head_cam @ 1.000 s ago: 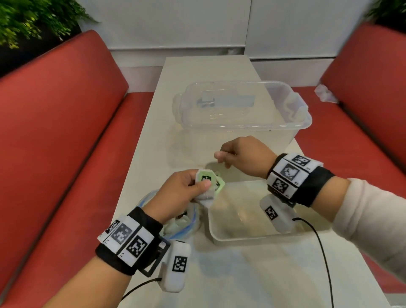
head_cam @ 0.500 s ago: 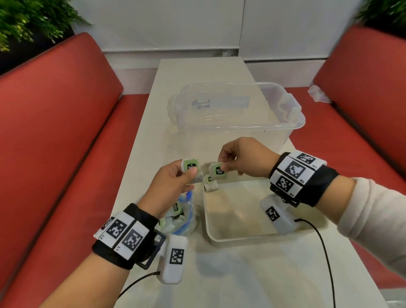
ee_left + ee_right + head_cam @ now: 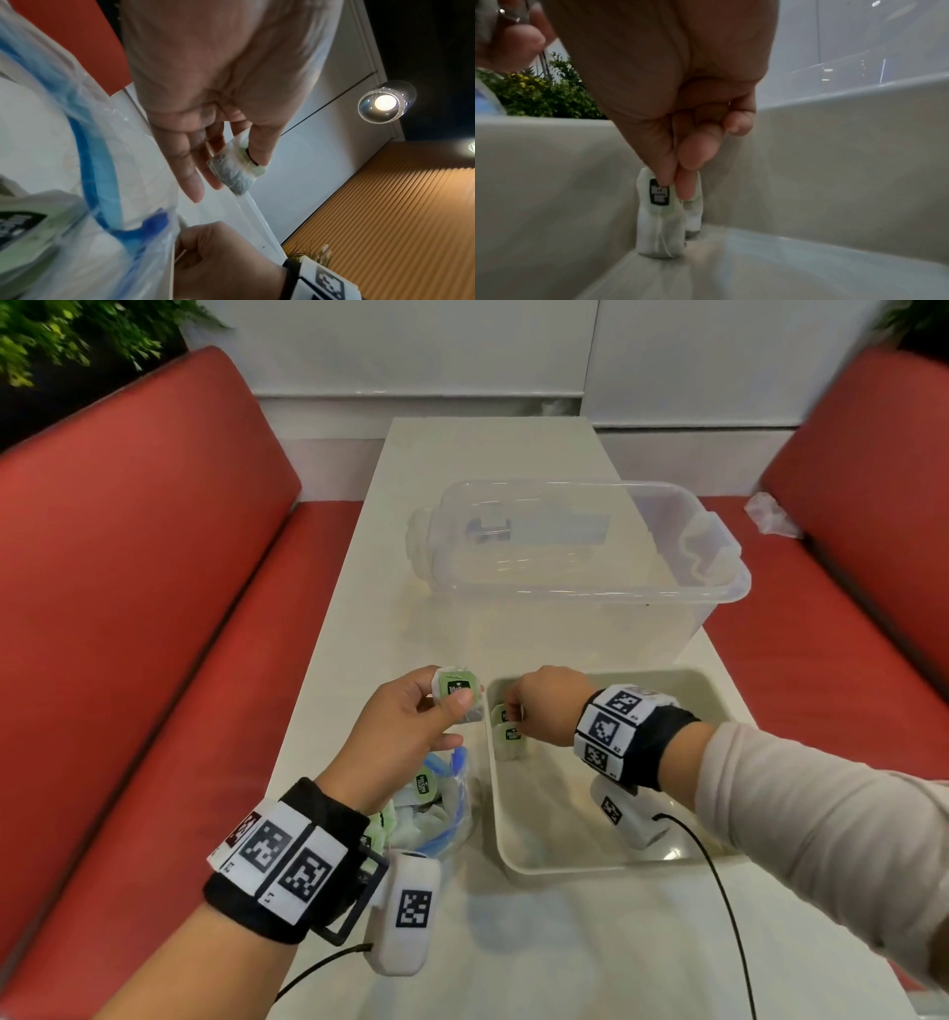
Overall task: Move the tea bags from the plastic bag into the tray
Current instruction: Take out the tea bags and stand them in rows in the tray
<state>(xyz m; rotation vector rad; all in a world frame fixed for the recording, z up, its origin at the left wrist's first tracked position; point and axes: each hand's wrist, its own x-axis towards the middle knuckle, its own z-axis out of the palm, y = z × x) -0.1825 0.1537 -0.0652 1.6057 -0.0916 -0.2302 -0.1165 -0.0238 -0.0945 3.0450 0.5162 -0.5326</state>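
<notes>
so the right hand (image 3: pixel 544 706) is pinching a second tea bag (image 3: pixel 658 215) upright into the tray (image 3: pixel 611 865) at centre frame; the left hand (image 3: pixel 411 726) is gripping a third tea bag (image 3: pixel 454 690), more are waiting in the plastic bag (image 3: pixel 436 814).

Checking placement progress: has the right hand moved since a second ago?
Yes. The right hand has dropped from above the tray's far rim down into the tray's far-left corner, setting tea bags there.

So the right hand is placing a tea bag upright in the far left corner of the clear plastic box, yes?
Not the clear plastic box: the right hand is setting the tea bag upright in the far left corner of the beige tray. The right wrist view shows it against the tray's wall.
</notes>
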